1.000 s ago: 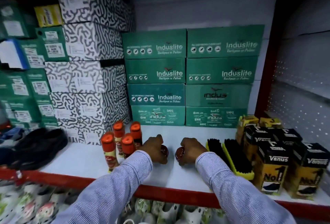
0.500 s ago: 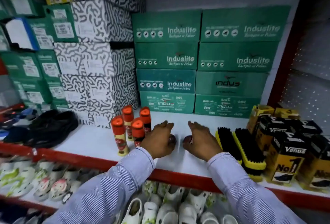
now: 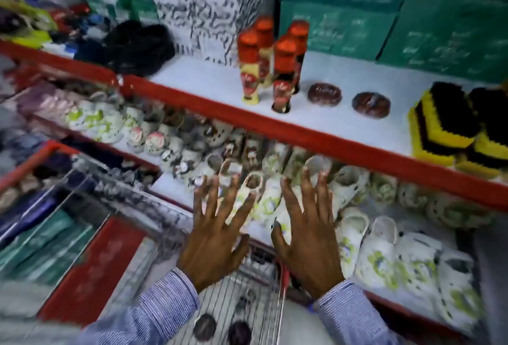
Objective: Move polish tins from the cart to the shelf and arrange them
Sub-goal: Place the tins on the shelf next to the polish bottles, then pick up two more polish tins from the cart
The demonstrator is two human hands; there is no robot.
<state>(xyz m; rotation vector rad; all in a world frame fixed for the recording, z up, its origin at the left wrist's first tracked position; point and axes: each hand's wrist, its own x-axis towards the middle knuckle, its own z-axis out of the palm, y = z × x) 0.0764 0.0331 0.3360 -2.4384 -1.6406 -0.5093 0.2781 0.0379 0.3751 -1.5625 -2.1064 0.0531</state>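
Note:
Two round dark-red polish tins lie flat on the white shelf [image 3: 192, 75]: one tin [image 3: 324, 93] beside the orange-capped bottles, the other tin [image 3: 371, 104] to its right, near the brushes. My left hand [image 3: 217, 234] and my right hand [image 3: 308, 234] hover below the shelf edge, over the wire cart [image 3: 247, 289]. Both hands hold nothing and their fingers are spread. Two more dark tins [image 3: 204, 326] [image 3: 239, 333] rest in the cart's basket near my sleeves. The frame is blurred by motion.
Several orange-capped polish bottles [image 3: 272, 64] stand left of the tins. Black-and-yellow brushes [image 3: 445, 124] sit at the right. Green shoe boxes [image 3: 343, 22] line the back. White clogs [image 3: 379, 248] fill the lower shelf. A red shelf lip [image 3: 302, 130] runs between.
Both hands let go of the two tins on the shelf and drew back down toward the cart, fingers opening. My view tilted down and left.

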